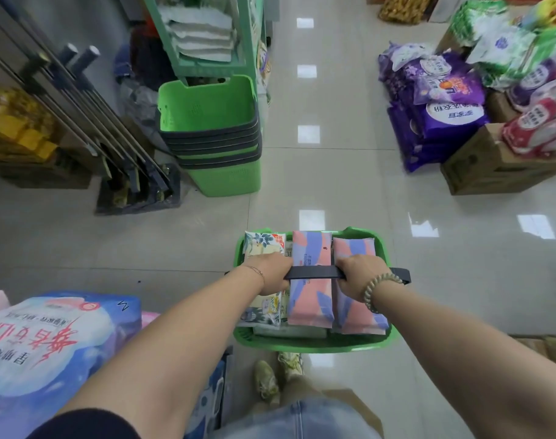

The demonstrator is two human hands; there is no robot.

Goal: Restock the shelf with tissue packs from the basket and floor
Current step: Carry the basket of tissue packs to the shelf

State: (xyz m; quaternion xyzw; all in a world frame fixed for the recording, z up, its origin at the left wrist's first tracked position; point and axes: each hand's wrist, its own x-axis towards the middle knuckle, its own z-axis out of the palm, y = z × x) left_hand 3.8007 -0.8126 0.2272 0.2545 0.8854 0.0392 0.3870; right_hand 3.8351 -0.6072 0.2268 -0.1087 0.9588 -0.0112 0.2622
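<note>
A green basket point(314, 345) hangs in front of me above the tiled floor, filled with tissue packs. Two pink-and-purple packs point(308, 299) lie side by side in it, with a floral white pack point(264, 245) to their left. My left hand point(270, 275) and my right hand point(360, 272) both grip the dark handle point(313, 273) that crosses the basket's middle. My feet show below the basket.
A stack of empty green baskets point(213, 134) stands ahead on the left beside a green rack point(203, 33). Purple and red bagged goods point(441, 99) on cardboard boxes point(485, 166) fill the right. A large blue pack point(48, 340) lies at lower left. Open tiled aisle runs ahead.
</note>
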